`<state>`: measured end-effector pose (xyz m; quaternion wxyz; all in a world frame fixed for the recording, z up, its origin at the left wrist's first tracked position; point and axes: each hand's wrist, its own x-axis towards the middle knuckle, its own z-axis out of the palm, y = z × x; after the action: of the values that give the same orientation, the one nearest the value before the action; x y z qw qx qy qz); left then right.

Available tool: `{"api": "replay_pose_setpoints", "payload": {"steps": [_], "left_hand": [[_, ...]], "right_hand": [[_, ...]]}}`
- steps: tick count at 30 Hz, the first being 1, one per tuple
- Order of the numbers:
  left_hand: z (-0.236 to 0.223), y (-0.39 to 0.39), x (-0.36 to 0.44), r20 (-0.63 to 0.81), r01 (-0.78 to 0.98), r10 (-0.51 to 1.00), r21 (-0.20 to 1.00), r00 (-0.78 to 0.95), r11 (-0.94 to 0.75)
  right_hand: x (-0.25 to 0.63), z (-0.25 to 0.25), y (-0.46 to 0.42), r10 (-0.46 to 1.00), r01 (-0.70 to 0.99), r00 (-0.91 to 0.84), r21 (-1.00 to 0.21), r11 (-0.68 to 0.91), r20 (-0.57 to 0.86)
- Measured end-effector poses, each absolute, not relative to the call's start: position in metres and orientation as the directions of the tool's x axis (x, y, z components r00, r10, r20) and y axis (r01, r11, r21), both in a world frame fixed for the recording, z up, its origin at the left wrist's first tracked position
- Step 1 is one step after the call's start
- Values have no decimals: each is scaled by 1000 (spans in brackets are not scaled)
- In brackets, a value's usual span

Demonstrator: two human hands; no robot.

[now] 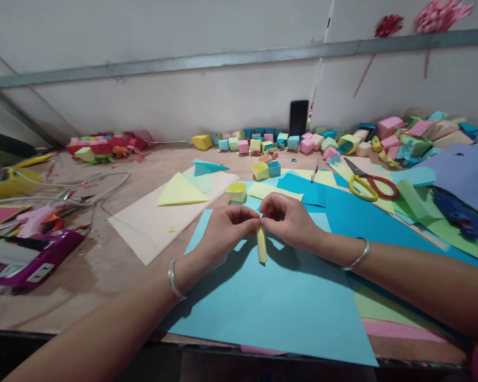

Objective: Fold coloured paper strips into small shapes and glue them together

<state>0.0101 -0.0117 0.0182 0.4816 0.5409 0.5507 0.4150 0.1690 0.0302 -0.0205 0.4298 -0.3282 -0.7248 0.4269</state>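
Between the fingertips of both hands hangs a narrow yellow paper strip (pixel 262 246), its lower end pointing toward me. My left hand (pixel 227 231) pinches its top from the left, and my right hand (pixel 289 220) pinches it from the right. The fingers hide the strip's upper end. Below the hands lies a light blue paper sheet (pixel 279 313). Just beyond the hands stands a small open yellow paper box (pixel 237 192), with a flat pale yellow paper piece (pixel 274 192) beside it.
Scissors (pixel 366 183) with yellow and red handles lie at right, near a blue glue gun (pixel 458 212). Small paper boxes (pixel 255 145) line the wall, where a phone (pixel 298 118) leans. At left are a pink glue gun (pixel 34 218) and a purple power strip (pixel 51 260).
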Motion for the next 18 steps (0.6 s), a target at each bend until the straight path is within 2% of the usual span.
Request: {"api": "replay_pose_setpoints", "payload": {"steps": [5,9,12,14,18], "left_hand": [[17,-9,8,-123,166,988,980,94,106],[7,-5,2,-180,37,961,984,208,176],[0,-3,-3,-241,-61,946,964,217,260],[-2,-1,-4,-265,-112,943,950,200,291],[-1,1,-5,-249,-171,955,946,160,275]], "right_hand": [[169,-18,29,829,106,-435,-894,436,353],[170,-17,30,780,105,-469,-851,515,415],[172,-17,33,760,101,-488,-836,539,430],[174,-17,36,702,107,-505,-771,628,502],[176,-20,39,513,149,-581,-537,830,632]]}}
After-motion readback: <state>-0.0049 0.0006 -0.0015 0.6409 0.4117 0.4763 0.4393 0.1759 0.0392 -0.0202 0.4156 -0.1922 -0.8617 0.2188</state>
